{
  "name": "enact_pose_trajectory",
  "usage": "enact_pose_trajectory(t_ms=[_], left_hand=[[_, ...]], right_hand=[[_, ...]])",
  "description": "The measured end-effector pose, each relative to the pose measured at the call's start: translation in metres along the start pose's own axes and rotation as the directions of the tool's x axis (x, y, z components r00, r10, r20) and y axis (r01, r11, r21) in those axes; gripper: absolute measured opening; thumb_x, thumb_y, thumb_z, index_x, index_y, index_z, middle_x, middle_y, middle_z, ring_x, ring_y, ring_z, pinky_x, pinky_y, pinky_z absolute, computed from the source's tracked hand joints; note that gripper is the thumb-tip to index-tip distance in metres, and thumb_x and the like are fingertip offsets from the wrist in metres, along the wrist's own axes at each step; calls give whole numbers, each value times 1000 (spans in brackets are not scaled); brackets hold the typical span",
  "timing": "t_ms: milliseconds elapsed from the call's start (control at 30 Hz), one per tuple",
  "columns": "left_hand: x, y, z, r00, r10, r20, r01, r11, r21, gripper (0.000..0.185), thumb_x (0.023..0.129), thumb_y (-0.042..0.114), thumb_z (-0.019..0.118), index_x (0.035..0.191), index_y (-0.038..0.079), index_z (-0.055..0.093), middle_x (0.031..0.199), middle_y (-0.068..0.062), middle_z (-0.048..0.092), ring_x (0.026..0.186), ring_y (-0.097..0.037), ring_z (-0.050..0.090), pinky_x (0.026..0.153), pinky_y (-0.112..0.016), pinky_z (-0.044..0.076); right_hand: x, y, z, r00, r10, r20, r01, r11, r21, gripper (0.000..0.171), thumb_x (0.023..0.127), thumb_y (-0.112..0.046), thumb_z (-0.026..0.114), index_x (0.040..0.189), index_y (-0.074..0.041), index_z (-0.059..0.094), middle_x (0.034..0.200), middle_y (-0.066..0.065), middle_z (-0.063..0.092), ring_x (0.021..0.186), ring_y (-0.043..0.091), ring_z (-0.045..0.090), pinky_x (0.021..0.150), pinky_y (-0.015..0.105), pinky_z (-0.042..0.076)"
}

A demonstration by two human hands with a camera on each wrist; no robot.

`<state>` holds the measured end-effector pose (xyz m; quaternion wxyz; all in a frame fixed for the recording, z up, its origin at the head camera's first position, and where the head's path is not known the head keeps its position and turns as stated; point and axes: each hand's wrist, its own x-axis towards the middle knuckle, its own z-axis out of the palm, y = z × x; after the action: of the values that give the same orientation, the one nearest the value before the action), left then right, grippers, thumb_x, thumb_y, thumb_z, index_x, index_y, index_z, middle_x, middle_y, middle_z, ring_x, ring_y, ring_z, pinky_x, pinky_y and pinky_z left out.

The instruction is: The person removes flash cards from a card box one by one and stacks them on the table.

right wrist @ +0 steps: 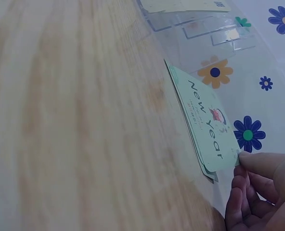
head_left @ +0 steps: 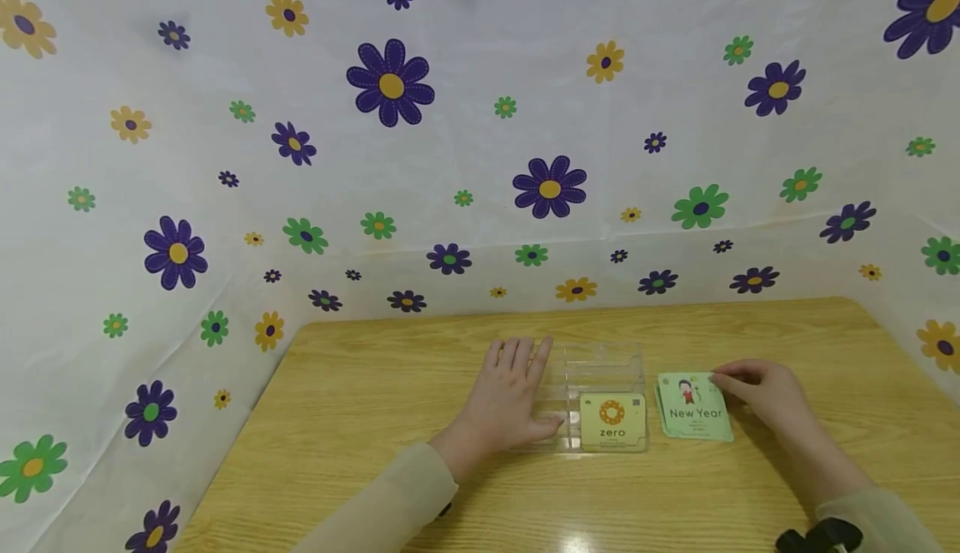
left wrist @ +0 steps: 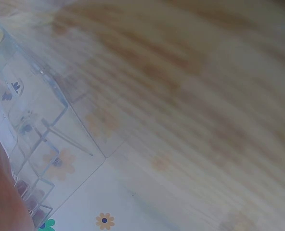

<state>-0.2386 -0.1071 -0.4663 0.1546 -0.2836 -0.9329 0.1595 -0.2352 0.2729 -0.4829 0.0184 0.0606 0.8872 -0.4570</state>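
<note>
A clear plastic card holder (head_left: 603, 355) with stepped compartments lies on the table. In its front right compartment sits a yellow "zero" card (head_left: 613, 422) with an orange ring picture. My left hand (head_left: 504, 399) rests over the holder's left side, fingers spread and straight, hiding that part. Right of the holder is a small stack of green cards, the top one a "New Year" card (head_left: 694, 406). Its upper right corner is pinched between thumb and index finger of my right hand (head_left: 768, 395). The right wrist view shows this card (right wrist: 202, 120) lying over the cards beneath, their edges slightly offset.
The wooden table (head_left: 360, 420) extends around the holder and cards. A white flowered cloth (head_left: 480, 120) hangs behind and at both sides. A dark strap (head_left: 819, 536) is at my right wrist.
</note>
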Motion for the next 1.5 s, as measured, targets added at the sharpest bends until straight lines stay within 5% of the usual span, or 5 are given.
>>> enact_pose_trajectory(t_ms=[200,933,1267,1500], left_hand=[[0,0,0,1000,-1,5,1,1000,1,112,90,84,47,170,10,19,143,-10,49,131,-27,49,117,-49,39],[-1,0,0,1000,-5,6,5,1000,5,112,90,85,46,170,11,18,144,-10,47,133,-27,48,117,-48,38],[-1,0,2,999,0,-38,0,1000,8,113,89,85,48,169,11,22,140,-10,49,128,-27,49,113,-47,40],[-1,0,5,999,0,-53,0,1000,-1,112,88,84,49,169,10,23,142,-10,49,130,-27,50,115,-48,39]], right_hand=[[2,-1,1,1000,9,-4,-9,999,-32,37,102,-24,70,120,8,73,113,24,74,84,14,57,63,26,49],[9,-3,1,998,-57,0,56,982,-180,31,101,-21,70,113,7,77,117,30,73,105,42,66,82,37,47],[11,-1,1,998,-60,-7,58,982,-178,32,101,-23,72,112,7,77,106,25,76,85,19,60,69,26,47],[10,-1,1,998,-68,-13,65,983,-172,30,101,-20,71,111,8,77,104,24,76,84,18,59,67,25,47]])
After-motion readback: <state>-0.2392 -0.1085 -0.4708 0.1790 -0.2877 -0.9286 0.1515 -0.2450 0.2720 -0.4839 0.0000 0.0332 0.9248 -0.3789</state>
